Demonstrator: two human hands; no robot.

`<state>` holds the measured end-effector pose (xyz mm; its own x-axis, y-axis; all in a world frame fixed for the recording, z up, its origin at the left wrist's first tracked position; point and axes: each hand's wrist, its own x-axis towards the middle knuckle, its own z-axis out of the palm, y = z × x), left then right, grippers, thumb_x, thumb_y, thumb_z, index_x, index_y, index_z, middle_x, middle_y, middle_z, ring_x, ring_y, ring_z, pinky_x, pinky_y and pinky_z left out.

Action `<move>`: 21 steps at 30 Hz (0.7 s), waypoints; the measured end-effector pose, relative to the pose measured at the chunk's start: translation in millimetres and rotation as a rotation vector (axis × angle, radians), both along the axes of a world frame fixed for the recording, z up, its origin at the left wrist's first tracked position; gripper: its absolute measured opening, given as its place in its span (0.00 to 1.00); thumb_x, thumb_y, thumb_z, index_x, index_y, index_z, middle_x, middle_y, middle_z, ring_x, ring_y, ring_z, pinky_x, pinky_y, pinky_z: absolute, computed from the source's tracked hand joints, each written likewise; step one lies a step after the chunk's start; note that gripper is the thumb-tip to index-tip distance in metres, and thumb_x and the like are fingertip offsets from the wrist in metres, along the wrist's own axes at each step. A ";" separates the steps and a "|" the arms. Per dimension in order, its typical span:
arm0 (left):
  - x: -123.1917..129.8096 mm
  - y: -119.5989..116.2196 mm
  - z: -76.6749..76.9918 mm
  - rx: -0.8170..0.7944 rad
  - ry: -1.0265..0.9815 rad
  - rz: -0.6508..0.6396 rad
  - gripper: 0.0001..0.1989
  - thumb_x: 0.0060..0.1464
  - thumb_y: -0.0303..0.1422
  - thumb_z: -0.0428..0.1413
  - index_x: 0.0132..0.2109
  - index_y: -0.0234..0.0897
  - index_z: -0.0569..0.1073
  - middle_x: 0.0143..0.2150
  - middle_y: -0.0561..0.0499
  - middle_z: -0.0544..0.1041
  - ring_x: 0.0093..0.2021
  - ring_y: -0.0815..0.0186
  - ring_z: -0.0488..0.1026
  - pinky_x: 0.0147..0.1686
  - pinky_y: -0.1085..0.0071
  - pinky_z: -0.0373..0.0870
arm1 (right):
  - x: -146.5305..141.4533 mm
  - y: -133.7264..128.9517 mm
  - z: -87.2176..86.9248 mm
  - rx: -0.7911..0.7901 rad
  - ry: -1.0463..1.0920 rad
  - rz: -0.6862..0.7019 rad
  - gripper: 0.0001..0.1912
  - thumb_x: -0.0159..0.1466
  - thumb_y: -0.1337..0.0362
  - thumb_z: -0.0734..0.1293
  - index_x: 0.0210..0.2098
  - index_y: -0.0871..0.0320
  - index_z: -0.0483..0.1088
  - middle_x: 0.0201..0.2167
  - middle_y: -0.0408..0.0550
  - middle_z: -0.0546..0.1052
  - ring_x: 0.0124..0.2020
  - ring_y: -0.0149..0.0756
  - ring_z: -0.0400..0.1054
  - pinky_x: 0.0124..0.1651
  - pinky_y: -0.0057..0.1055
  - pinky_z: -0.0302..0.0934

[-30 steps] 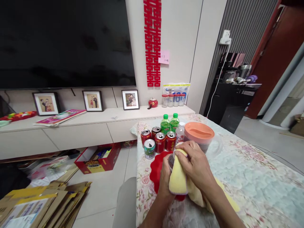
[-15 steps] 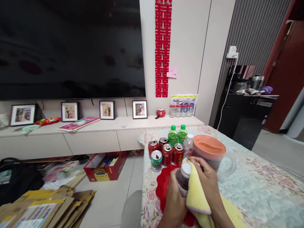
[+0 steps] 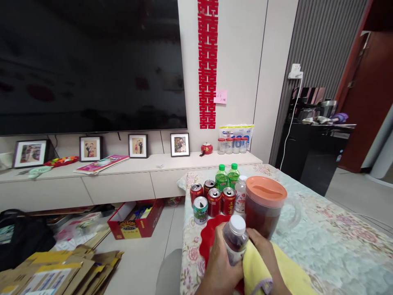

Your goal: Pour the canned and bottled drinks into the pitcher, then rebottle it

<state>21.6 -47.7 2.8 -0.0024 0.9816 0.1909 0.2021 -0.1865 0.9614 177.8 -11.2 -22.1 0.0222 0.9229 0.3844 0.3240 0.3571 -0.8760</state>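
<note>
The cloth (image 3: pixel 257 268) slid lower, right fingers (image 3: pixel 257 238) gripping it, left fingers (image 3: pixel 219 237) clasping the bottle (image 3: pixel 235 242).

Illumination is bright, diffuse and near-white across the wall (image 3: pixel 239 61) and tabletop (image 3: pixel 334 250). Shadows are soft; the space beneath the cabinet (image 3: pixel 118 190) is dim. The television screen (image 3: pixel 92 65) carries faint reflections. Can tops (image 3: pixel 214 192) show small highlights. Wide-angle distortion slants the door (image 3: pixel 370 106) at far right. Handwriting on the pink note (image 3: pixel 220 97) is too small to read.
</note>
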 end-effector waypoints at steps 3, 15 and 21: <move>-9.2 -6.2 0.6 -0.067 0.063 -0.034 0.42 0.44 0.30 0.66 0.66 0.40 0.61 0.63 0.37 0.75 0.62 0.46 0.74 0.63 0.52 0.70 | -4.2 -1.4 -5.9 0.033 -0.092 -0.002 0.08 0.53 0.59 0.71 0.33 0.50 0.80 0.37 0.54 0.83 0.40 0.55 0.77 0.40 0.41 0.73; -6.2 -4.8 -7.7 0.071 0.060 0.185 0.38 0.46 0.34 0.68 0.63 0.41 0.63 0.62 0.40 0.73 0.64 0.48 0.70 0.65 0.50 0.66 | -11.4 -16.0 16.8 -0.049 0.321 0.027 0.19 0.68 0.49 0.68 0.42 0.59 0.78 0.43 0.57 0.82 0.41 0.45 0.78 0.42 0.37 0.72; -2.6 -6.2 -13.3 0.119 0.101 0.239 0.35 0.52 0.38 0.65 0.65 0.40 0.64 0.64 0.37 0.71 0.66 0.44 0.68 0.65 0.51 0.66 | -24.4 -28.0 27.6 0.061 0.457 0.045 0.22 0.61 0.51 0.73 0.50 0.57 0.76 0.51 0.59 0.79 0.50 0.48 0.76 0.48 0.38 0.73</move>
